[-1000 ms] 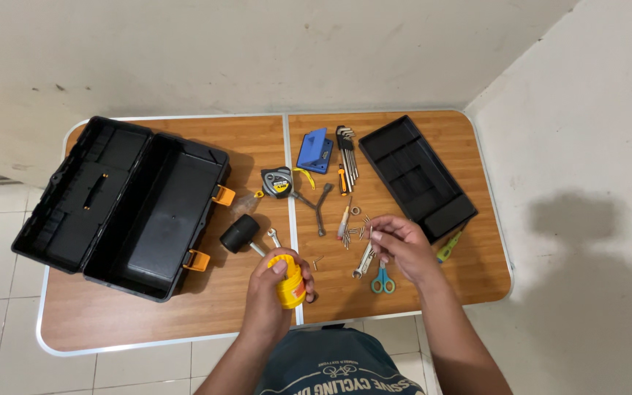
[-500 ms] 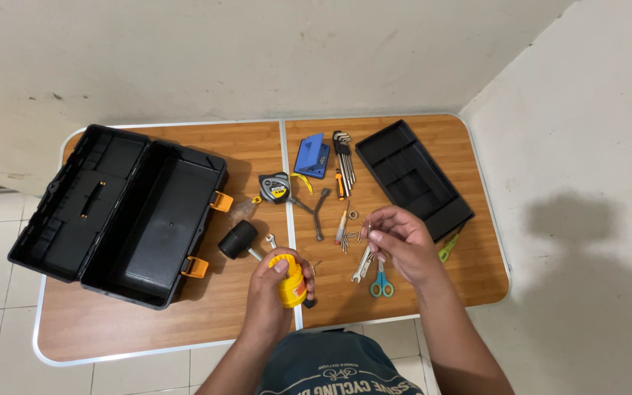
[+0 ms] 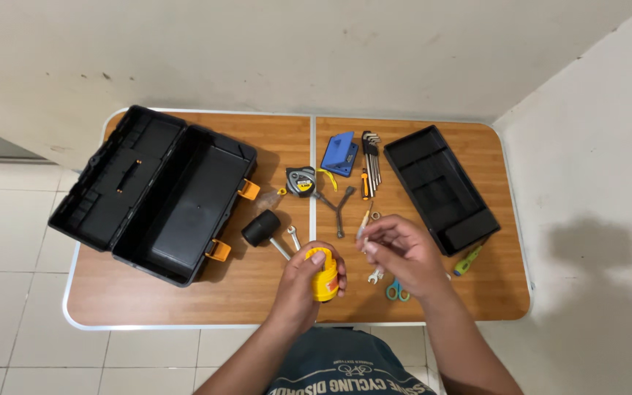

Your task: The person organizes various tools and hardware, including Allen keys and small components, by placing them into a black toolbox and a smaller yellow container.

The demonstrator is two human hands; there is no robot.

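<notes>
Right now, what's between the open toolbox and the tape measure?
Head view: only bare table between toolbox and tape measure; the black mallet sits just below that line.

Left hand [image 3: 303, 281] wrapped around a small yellow container [image 3: 325, 276], near the front edge of the wooden table [image 3: 148, 296]. Right hand [image 3: 398, 252] just beside it, fingertips pinched on something small, possibly a screw; too small to tell. Blue-handled scissors [image 3: 397, 292] and a small wrench [image 3: 374, 276] partly under that hand. Open black toolbox [image 3: 156, 190] at the left end; black tray [image 3: 444, 187] toward the right back corner
</notes>
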